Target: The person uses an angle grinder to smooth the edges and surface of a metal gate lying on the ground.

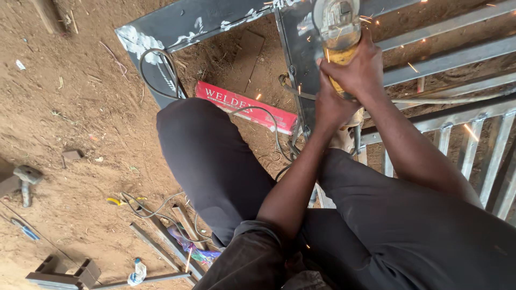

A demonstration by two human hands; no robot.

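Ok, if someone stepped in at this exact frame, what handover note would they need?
Right hand and left hand: both gripping the yellow angle grinder, which is running; sparks fly.
Grinder head sits on the dark metal frame, beside the grey bars.
Cable trails over the red box on the dirt.
Hammer lies far left.
Progress on the grinding cannot be judged from here.

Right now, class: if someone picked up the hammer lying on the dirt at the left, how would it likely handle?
The hammer would probably feel heavy for its size, since its head looks like solid metal. It looks stiff, not floppy. Lifted by the handle, it would likely tip head-down, and its blocky head seems unlikely to roll.
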